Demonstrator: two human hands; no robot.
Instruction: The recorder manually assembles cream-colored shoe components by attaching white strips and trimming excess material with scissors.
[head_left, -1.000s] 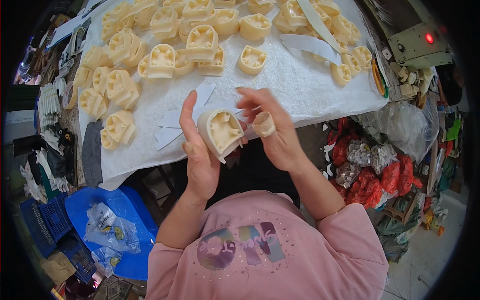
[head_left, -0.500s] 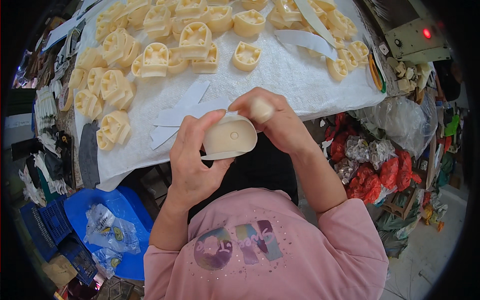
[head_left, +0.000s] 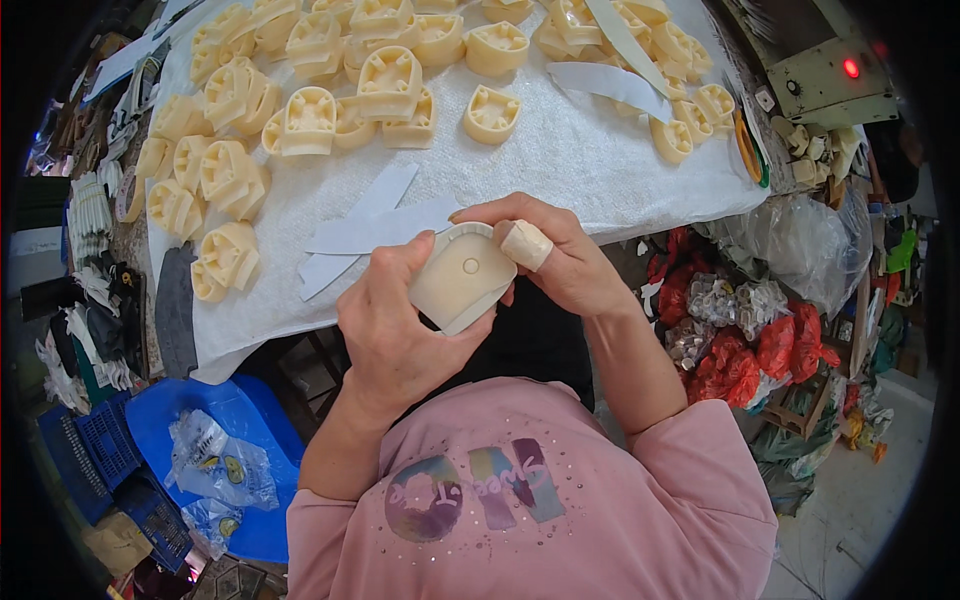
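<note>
Change: cream plastic cup-shaped part had been turned; a second before, its hollow side showed, then its flat bottom faced up.
Left hand: closed around the part.
Right hand: taped thumb pressed on its rim.
Place: held above the white cloth.

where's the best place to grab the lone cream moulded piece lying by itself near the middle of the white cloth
Judging by its pose, take the lone cream piece by its two outer side walls, coming straight down from above. It lies hollow side up with bare white cloth all round it, so fingers fit on either side; the thin rim looks less sure to pinch.
</note>
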